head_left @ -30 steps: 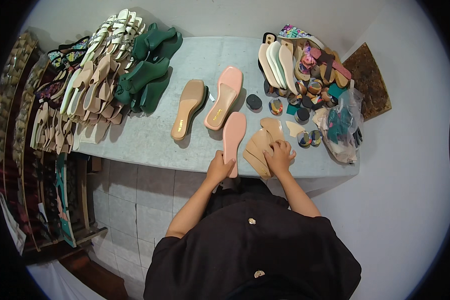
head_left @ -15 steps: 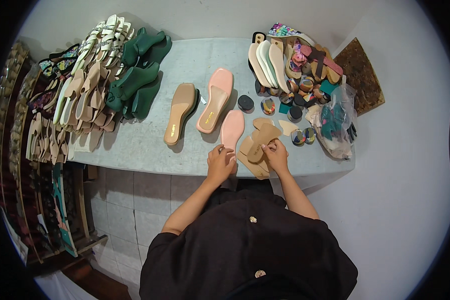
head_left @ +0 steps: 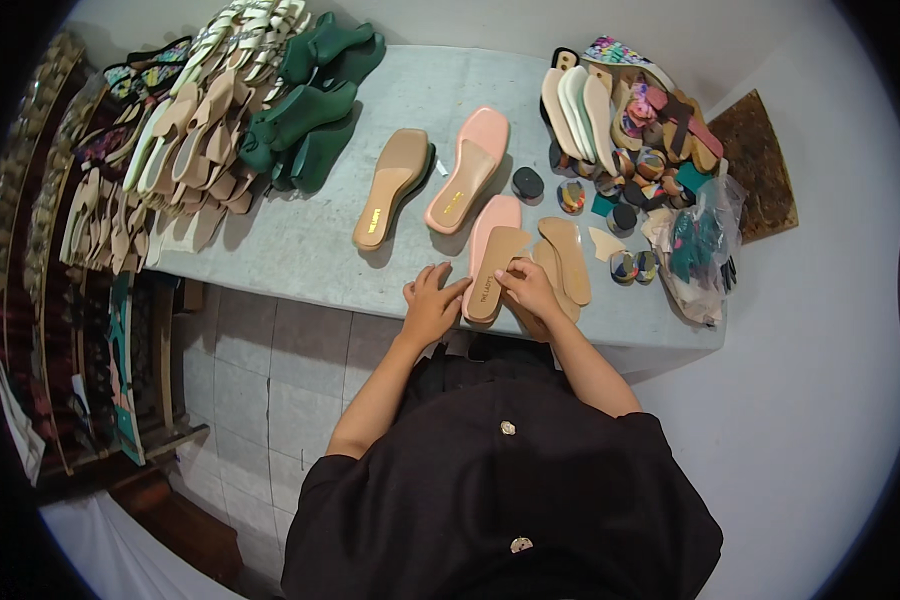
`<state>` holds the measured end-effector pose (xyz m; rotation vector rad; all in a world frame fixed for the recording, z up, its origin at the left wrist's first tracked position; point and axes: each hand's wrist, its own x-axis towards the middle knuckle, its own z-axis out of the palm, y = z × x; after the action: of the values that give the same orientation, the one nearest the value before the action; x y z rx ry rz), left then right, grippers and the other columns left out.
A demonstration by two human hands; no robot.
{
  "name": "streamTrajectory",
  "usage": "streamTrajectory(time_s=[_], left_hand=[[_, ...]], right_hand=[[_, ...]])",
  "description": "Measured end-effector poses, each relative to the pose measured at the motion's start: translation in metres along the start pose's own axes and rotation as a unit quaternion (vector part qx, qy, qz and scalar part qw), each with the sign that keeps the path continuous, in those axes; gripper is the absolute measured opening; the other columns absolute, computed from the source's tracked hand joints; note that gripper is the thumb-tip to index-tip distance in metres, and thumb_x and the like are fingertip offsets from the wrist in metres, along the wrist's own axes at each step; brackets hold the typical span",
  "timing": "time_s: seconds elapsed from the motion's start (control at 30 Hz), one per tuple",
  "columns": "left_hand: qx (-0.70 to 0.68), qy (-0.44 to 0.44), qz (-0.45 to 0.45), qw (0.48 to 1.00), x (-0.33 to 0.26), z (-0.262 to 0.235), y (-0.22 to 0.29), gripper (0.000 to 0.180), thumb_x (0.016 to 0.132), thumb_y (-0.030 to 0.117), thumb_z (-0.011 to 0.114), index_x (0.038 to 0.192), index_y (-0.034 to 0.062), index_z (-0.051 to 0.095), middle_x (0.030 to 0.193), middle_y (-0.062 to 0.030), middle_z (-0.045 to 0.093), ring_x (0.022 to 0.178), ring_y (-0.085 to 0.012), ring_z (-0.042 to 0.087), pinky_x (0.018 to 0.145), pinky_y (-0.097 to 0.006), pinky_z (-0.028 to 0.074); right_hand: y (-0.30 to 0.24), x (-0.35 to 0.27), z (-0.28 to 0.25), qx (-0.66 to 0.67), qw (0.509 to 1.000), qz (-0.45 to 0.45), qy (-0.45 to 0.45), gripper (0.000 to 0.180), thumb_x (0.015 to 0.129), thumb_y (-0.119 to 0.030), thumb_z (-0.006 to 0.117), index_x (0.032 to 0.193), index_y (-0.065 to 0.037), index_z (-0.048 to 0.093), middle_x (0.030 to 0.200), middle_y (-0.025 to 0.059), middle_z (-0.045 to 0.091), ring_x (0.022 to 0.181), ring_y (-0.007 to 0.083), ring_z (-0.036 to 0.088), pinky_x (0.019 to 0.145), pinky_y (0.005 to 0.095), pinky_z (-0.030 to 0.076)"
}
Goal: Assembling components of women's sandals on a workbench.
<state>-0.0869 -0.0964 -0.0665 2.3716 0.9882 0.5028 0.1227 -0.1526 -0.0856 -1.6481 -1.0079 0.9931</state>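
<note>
Flat tan sole-shaped insole with dark lettering [head_left: 487, 288]: is lying just left of the right hand, slanting over the lower part of the pink insole and covering it there.
Right hand [head_left: 530, 288]: is pinching the tan insole's right edge between thumb and fingers.
Left hand [head_left: 434, 303]: is holding nothing, its fingers spreading and bending over the counter; a fingertip is reaching to the insoles' left edge, and whether it is touching I cannot tell.
Smooth pink sole-shaped insole [head_left: 496, 214]: is showing its broad end beyond the two hands.
Loose flat tan sole pieces [head_left: 568, 262]: are lying just beyond and beside the right hand, which is partly hiding them.
Pink square-toed sandal sole [head_left: 473, 165] and brown square-toed sandal sole [head_left: 397, 175]: are resting beyond the left hand, side by side and apart.
Round black heel block [head_left: 527, 182]: is sitting beyond the right hand.
Pale cream scrap [head_left: 606, 243]: is lying beyond and right of the right hand.
Glossy dark green shoes [head_left: 305, 115]: are standing well beyond and left of the left hand.
Pale grey-blue covered counter [head_left: 290, 265]: is extending beneath both hands.
</note>
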Motion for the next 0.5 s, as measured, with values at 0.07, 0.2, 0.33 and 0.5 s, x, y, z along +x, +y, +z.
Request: streamTrajectory(time_s=[0.07, 0.2, 0.33, 0.5], left_hand=[[0.000, -0.029, -0.010, 1.000, -0.003, 0.000, -0.002, 0.035, 0.083, 0.023, 0.053, 0.116, 0.0238, 0.060, 0.135, -0.0136, 0.039, 0.127, -0.0340, 0.028, 0.097, -0.054, 0.017], [-0.014, -0.070, -0.028, 0.997, -0.009, 0.000, -0.008, 0.034, 0.085, 0.030, 0.050, 0.118, 0.0254, 0.059, 0.140, -0.0144, 0.032, 0.131, -0.0355, 0.022, 0.098, -0.060, 0.012], [-0.006, -0.083, -0.035, 0.996, -0.006, -0.001, -0.005, 0.034, 0.086, 0.033, 0.049, 0.117, 0.0254, 0.060, 0.140, -0.0144, 0.031, 0.132, -0.0363, 0.020, 0.098, -0.062, 0.009], [-0.008, -0.075, -0.040, 0.996, -0.007, 0.000, -0.005, 0.037, 0.086, 0.042, 0.050, 0.116, 0.0250, 0.061, 0.141, -0.0162, 0.032, 0.133, -0.0375, 0.018, 0.099, -0.063, 0.005]], right_hand=[[0.001, 0.004, 0.005, -0.017, 1.000, -0.017, -0.007, 0.026, 0.077, -0.024, 0.070, 0.081, 0.001, 0.064, 0.086, 0.0108, 0.060, 0.081, 0.0201, 0.057, 0.073, 0.0311, 0.044], [-0.008, 0.005, 0.012, -0.169, 0.982, -0.080, 0.007, 0.028, 0.073, -0.027, 0.071, 0.080, 0.000, 0.065, 0.089, 0.0118, 0.060, 0.085, 0.0251, 0.055, 0.076, 0.0346, 0.043], [0.010, 0.008, 0.013, -0.150, 0.987, -0.061, 0.004, 0.027, 0.072, -0.027, 0.071, 0.080, -0.002, 0.065, 0.092, 0.0120, 0.060, 0.094, 0.0283, 0.051, 0.080, 0.0378, 0.041], [0.006, 0.004, 0.018, -0.258, 0.965, -0.038, 0.038, 0.025, 0.073, -0.028, 0.070, 0.081, -0.005, 0.067, 0.096, 0.0078, 0.060, 0.106, 0.0283, 0.045, 0.089, 0.0453, 0.031]])
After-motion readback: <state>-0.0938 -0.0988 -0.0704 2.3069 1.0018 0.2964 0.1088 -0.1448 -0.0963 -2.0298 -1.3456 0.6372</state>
